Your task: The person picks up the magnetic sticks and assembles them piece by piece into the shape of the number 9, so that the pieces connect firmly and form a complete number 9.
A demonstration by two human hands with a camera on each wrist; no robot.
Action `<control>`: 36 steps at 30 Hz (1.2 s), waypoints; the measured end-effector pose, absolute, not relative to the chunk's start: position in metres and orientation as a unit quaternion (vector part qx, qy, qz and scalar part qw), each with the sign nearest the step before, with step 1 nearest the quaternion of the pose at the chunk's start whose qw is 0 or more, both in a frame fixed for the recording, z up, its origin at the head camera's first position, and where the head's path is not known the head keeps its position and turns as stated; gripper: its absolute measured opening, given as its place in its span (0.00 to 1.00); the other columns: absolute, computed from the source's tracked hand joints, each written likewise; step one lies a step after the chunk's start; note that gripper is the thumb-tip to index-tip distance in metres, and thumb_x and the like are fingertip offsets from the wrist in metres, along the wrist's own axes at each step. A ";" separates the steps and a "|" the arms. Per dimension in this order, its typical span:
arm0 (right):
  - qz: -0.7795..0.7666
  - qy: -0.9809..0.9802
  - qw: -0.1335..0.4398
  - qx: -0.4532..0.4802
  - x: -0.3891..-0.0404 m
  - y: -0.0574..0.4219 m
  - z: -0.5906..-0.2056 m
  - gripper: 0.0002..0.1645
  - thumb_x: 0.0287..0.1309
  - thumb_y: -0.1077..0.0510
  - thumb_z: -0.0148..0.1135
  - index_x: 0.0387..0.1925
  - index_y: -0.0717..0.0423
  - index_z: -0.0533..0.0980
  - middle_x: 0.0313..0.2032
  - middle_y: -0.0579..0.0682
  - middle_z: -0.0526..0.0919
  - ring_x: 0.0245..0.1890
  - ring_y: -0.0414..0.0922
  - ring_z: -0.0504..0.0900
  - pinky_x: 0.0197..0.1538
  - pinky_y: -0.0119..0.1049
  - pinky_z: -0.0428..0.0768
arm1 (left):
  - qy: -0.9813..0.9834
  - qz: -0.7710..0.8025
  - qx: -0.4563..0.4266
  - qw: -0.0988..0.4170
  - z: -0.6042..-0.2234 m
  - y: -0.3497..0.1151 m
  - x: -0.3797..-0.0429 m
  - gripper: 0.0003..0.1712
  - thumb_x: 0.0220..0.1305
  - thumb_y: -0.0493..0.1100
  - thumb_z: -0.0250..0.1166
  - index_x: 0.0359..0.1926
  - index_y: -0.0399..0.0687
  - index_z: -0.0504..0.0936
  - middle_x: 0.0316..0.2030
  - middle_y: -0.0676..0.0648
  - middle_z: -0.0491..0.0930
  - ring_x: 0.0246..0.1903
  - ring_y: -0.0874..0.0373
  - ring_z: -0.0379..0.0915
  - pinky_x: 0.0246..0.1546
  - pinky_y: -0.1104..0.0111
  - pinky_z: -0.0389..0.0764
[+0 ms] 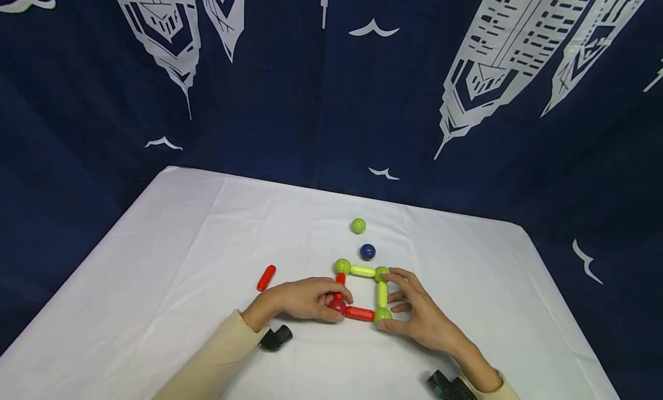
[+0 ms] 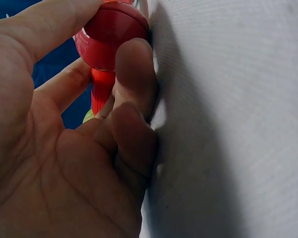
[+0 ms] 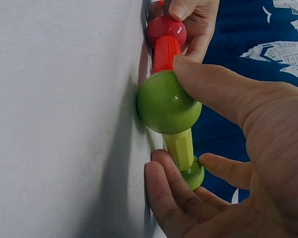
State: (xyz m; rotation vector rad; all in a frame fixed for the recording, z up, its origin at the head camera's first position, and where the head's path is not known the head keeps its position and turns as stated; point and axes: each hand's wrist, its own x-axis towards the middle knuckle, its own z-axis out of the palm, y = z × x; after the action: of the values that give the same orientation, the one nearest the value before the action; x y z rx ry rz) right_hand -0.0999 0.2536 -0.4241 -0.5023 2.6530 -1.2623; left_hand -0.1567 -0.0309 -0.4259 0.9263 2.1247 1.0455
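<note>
A square of toy rods and balls lies on the white table, with two red rods, two yellow-green rods (image 1: 362, 271), three green balls and one red ball (image 1: 338, 307) at its corners. My left hand (image 1: 307, 298) grips the red ball at the near left corner, thumb on the near side and fingers curled round it. On the other side, my right hand (image 1: 426, 315) spans the right edge. Its thumb presses the near right green ball (image 3: 166, 104), while the index finger touches the far right green ball (image 1: 381, 271).
A loose red rod (image 1: 266, 278) lies left of the square, beyond my left wrist. Behind the square sit a dark blue ball (image 1: 368, 251) and, farther back, a loose green ball (image 1: 358, 225). A dark blue printed curtain (image 1: 311, 101) hangs behind the table.
</note>
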 end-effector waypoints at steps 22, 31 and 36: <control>-0.442 0.878 0.095 -0.160 -0.100 0.255 -0.423 0.53 0.45 0.50 0.82 0.70 0.51 0.64 0.73 0.56 0.54 0.52 0.50 0.80 0.51 0.37 0.83 | 0.786 0.405 0.364 0.292 -0.426 -0.029 -0.158 0.15 0.63 0.47 0.71 0.51 0.57 0.81 0.29 0.54 0.70 0.26 0.65 0.66 0.29 0.75 0.66; -0.404 0.893 0.071 -0.187 -0.102 0.262 -0.412 0.50 0.46 0.49 0.81 0.69 0.51 0.66 0.72 0.58 0.58 0.49 0.49 0.83 0.48 0.37 0.84 | 0.785 0.409 0.358 0.299 -0.423 -0.029 -0.158 0.16 0.63 0.46 0.71 0.51 0.58 0.81 0.29 0.53 0.71 0.27 0.64 0.67 0.30 0.74 0.66; -0.375 0.906 0.034 -0.191 -0.100 0.272 -0.403 0.44 0.48 0.52 0.80 0.66 0.53 0.70 0.67 0.56 0.68 0.49 0.50 0.83 0.48 0.38 0.84 | 0.788 0.405 0.353 0.302 -0.423 -0.030 -0.157 0.17 0.62 0.46 0.71 0.51 0.58 0.81 0.27 0.53 0.71 0.26 0.64 0.67 0.29 0.75 0.66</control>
State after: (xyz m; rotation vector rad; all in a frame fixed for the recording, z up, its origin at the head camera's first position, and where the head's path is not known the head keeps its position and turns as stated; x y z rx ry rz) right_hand -0.1005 0.2715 -0.4031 -0.5879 2.7871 -1.1542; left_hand -0.1570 -0.0301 -0.4233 0.9358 2.0891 1.0728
